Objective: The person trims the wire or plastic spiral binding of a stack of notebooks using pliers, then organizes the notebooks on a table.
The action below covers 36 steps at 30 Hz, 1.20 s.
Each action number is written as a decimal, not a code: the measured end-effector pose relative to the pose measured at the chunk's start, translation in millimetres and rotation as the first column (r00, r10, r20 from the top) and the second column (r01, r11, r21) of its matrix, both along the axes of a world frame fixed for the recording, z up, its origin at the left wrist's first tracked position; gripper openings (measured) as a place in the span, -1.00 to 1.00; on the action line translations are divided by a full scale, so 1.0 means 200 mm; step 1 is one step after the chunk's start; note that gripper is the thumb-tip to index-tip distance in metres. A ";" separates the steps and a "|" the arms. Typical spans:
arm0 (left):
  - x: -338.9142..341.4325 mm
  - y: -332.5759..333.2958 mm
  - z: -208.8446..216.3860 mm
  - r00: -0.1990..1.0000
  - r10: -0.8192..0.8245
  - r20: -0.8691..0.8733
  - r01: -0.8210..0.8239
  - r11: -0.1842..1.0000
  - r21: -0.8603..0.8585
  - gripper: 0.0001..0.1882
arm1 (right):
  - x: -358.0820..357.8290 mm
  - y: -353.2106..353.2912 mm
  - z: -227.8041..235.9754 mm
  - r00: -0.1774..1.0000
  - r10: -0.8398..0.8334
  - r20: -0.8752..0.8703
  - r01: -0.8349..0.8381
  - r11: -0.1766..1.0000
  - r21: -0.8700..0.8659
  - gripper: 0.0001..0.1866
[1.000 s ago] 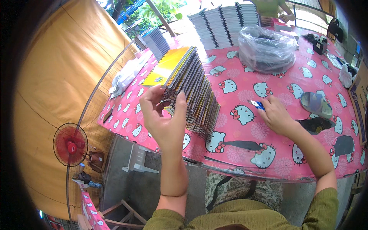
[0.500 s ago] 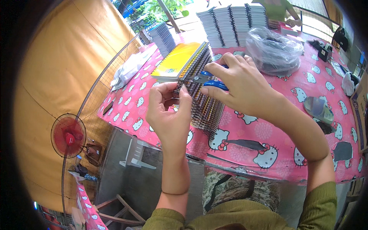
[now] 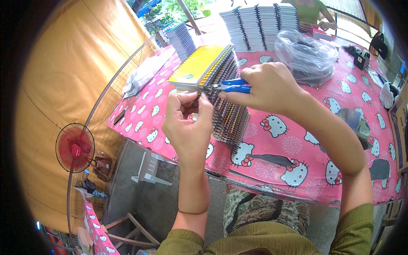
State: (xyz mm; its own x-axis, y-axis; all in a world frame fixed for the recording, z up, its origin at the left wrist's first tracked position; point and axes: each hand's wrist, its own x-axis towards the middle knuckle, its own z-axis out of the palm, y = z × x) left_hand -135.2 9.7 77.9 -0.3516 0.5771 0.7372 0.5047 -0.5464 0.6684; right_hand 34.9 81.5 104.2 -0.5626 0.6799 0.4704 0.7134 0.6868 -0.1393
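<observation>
In front of me stands a stack of spiral notebooks, coil edges facing right, with a yellow-covered notebook on top. My left hand is pinched at the near corner of an upper notebook, thumb and fingertips at the coil's end. Blue-handled cutting pliers are gripped in my right hand, which comes from the right. Their metal jaws point left and reach the coils just above my left thumb. Whether wire lies between the jaws is too small to tell.
A pink patterned cloth covers the table. Tall notebook stacks and a smaller stack stand behind. A clear plastic bag holds dark contents. Across the table is another person. A red fan stands left.
The plier handles have come closer together. My right hand has shifted slightly, its fingers more tightly curled, and the jaws still sit at the coils. My left hand has hardly moved.
</observation>
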 end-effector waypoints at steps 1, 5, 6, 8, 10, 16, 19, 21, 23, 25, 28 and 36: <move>-0.01 -0.01 0.00 1.000 0.013 0.004 -0.012 1.000 -0.020 -0.88 | 0.00 -0.02 0.01 1.000 -0.022 -0.003 0.022 0.999 -0.035 -0.34; -0.03 -0.02 0.02 0.999 0.004 0.050 0.001 0.995 -0.099 -0.85 | 0.05 -0.06 -0.05 0.991 -0.022 -0.132 0.032 0.997 0.073 -0.31; -0.01 -0.02 0.02 0.998 -0.010 0.068 0.016 0.996 -0.092 -0.84 | 0.06 -0.05 -0.08 0.982 0.008 -0.191 0.023 0.986 0.162 -0.31; 0.01 -0.01 0.02 0.997 -0.019 0.069 0.025 0.996 -0.085 -0.83 | 0.04 0.00 -0.13 0.971 0.058 -0.232 0.023 0.943 0.331 -0.35; 0.02 -0.02 0.02 0.999 0.005 0.044 -0.001 0.996 -0.085 -0.82 | 0.02 0.02 -0.14 0.966 0.085 -0.245 0.034 0.894 0.447 -0.36; 0.00 -0.01 0.01 0.999 -0.029 0.024 0.031 0.997 -0.073 -0.82 | 0.00 -0.01 -0.06 0.990 -0.008 -0.143 0.030 0.989 0.147 -0.34; -0.01 -0.02 0.00 0.999 -0.027 0.018 0.029 0.996 -0.085 -0.82 | 0.00 -0.03 -0.03 0.995 -0.096 -0.003 0.095 0.990 -0.100 -0.34; -0.03 -0.03 0.01 0.999 -0.009 0.044 0.014 0.994 -0.104 -0.82 | 0.03 -0.06 -0.06 0.995 -0.094 -0.038 0.089 0.990 -0.111 -0.32; -0.02 -0.04 0.01 0.997 -0.016 0.076 0.026 0.992 -0.123 -0.81 | 0.05 -0.05 -0.13 0.984 -0.030 -0.174 0.049 0.993 0.104 -0.31; -0.02 -0.04 0.01 0.993 -0.040 0.114 0.056 0.989 -0.139 -0.79 | 0.05 -0.03 -0.17 0.974 0.018 -0.226 0.040 0.967 0.252 -0.30; 0.00 -0.06 0.02 0.998 -0.009 0.054 0.019 0.982 -0.189 -0.77 | 0.02 -0.02 -0.18 0.977 0.027 -0.211 0.044 0.946 0.322 -0.30; -0.07 -0.04 -0.01 0.994 -0.039 0.105 0.059 0.980 -0.192 -0.74 | 0.01 -0.08 -0.12 0.993 -0.109 -0.046 0.102 0.987 -0.124 -0.31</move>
State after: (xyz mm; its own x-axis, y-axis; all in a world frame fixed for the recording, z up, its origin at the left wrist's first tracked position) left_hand -148.8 2.6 75.7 -0.3852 0.7245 0.5716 0.4058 -0.4233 0.8100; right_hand 36.3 65.1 81.0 -0.4614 0.7880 0.4077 0.7702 0.5838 -0.2566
